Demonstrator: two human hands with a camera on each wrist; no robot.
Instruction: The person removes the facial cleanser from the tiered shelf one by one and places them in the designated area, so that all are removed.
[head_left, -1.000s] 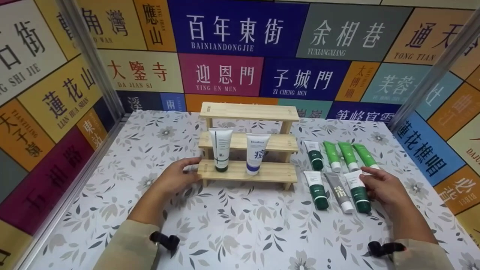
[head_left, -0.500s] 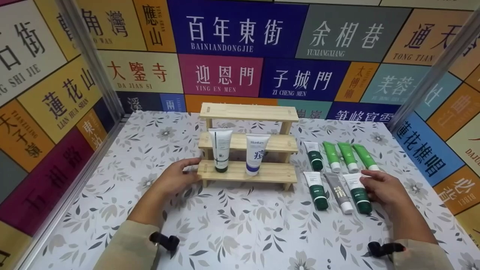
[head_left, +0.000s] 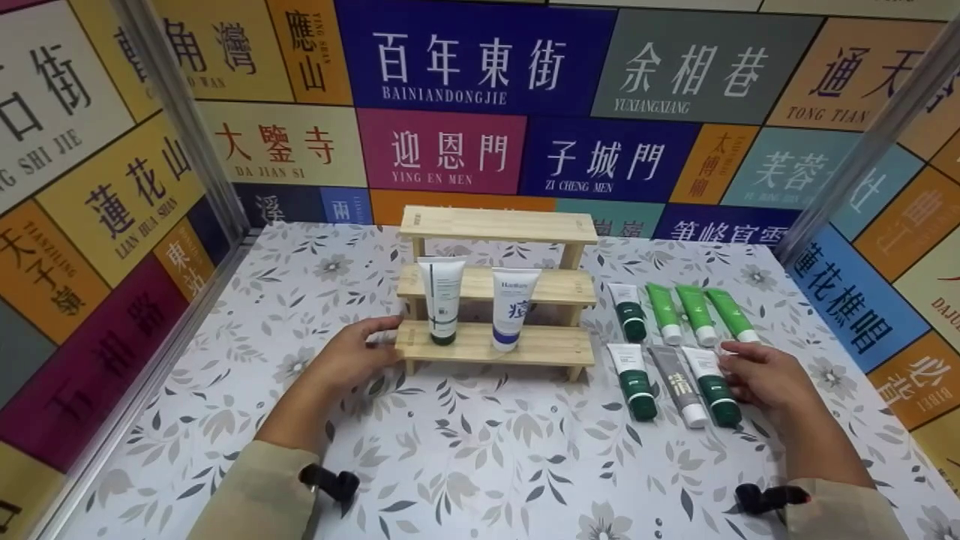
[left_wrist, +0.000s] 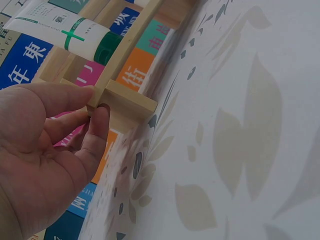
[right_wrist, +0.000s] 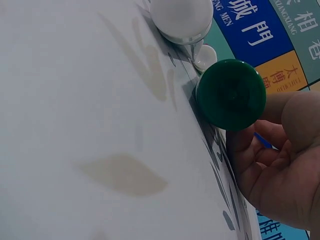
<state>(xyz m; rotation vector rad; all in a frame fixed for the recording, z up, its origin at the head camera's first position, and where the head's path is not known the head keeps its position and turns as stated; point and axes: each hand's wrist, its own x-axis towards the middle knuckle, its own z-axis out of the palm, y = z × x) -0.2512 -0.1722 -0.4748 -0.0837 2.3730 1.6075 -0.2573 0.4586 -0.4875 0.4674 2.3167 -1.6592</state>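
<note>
My left hand (head_left: 356, 352) pinches the left end of a three-tier wooden display stand (head_left: 495, 349), with thumb and fingertips at its bottom step in the left wrist view. Upright on that step are a white tube with a dark green cap (head_left: 444, 300) and a white tube with a blue band (head_left: 513, 307). At the right, my right hand (head_left: 769, 379) holds the right side of a white-and-green squeeze tube (head_left: 711, 386) lying on the table. In the right wrist view, its green cap (right_wrist: 231, 95) hides part of the grip.
Left of the held tube lie a grey tube (head_left: 679, 386) and another white-and-green tube (head_left: 634, 382). Behind them are a white-and-green tube (head_left: 627, 311) and several bright green tubes (head_left: 696, 311). Sign-patterned panels (head_left: 480, 60) bound the floral table (head_left: 480, 465).
The tube at my right hand has shifted slightly left and turned at its white end. My right hand has moved very little. The left hand and the stand have stayed in place.
</note>
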